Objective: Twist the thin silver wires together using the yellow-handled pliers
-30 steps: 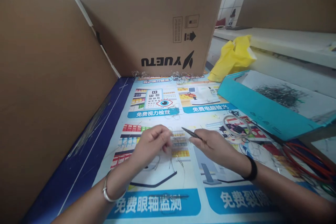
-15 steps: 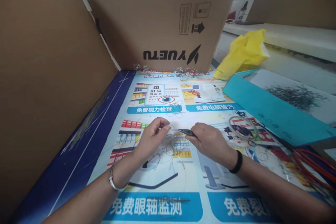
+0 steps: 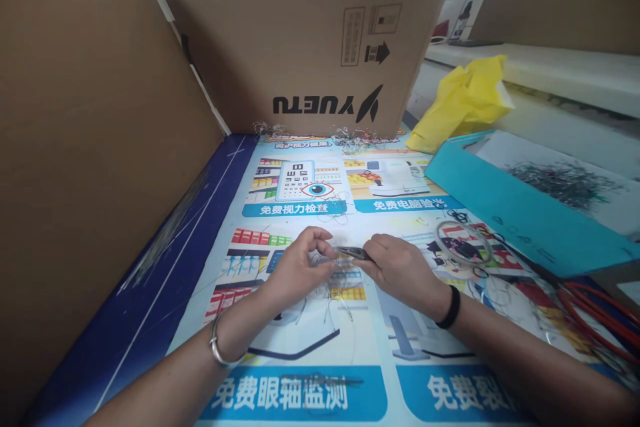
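My right hand (image 3: 400, 270) is wrapped round a pair of dark pliers (image 3: 354, 253), whose jaws point left. Just off the jaws, my left hand (image 3: 305, 263) has its fingers curled and its fingertips close to the pliers' tip. Whatever thin thing those fingers pinch is too fine to make out. Beneath and between the hands lies a loose tangle of thin wire (image 3: 330, 290) on the printed sheet. A small bundle of straight wire pieces (image 3: 320, 381) rests nearer to me.
Cardboard panels (image 3: 300, 27) stand at the back and left, with wire tangles (image 3: 355, 140) along the base. On the right are a blue box (image 3: 500, 203) holding many dark wire pieces (image 3: 560, 183), a yellow bag (image 3: 460, 103), a clear ring-shaped coil (image 3: 437, 240) and orange-handled tool (image 3: 595, 313).
My left hand has shifted slightly right and turned, bringing its fingertips up to the pliers' tip. The pliers and my right hand have barely moved.
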`<state>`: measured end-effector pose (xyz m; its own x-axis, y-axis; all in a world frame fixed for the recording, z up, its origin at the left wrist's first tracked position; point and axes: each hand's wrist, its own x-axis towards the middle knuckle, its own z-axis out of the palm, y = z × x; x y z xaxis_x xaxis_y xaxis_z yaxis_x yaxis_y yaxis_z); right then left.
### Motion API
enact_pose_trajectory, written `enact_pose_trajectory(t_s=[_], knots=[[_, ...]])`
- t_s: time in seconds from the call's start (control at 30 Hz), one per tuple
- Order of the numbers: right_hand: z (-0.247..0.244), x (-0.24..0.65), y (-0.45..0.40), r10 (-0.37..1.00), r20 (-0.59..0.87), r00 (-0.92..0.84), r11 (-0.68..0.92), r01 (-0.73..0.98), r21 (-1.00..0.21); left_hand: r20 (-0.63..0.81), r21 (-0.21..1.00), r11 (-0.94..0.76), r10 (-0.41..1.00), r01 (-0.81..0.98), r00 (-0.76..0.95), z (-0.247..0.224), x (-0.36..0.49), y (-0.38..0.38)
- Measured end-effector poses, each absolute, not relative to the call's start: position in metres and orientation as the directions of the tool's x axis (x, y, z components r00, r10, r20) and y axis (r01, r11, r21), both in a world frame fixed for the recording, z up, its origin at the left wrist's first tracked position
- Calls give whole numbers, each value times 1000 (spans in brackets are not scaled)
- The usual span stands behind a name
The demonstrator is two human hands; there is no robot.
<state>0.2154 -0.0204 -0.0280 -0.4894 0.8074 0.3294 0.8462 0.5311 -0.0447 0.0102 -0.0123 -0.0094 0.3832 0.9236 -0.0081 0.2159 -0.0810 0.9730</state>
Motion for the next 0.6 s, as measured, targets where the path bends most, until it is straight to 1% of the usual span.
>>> enact_pose_trajectory(t_s=[0.27,0.47,0.6], knots=[[-28,217,-21,810,326,-488,525,851,-31,-20,972,-83,904,220,428,-16,8,-10],[-32,219,-20,790,375,-485,529,848,-18,-16,952,-129,883,276,468,-15,7,-11],[-34,219,-20,782,392,-485,531,847,-9,-12,933,-156,887,325,461,-14,8,-11]])
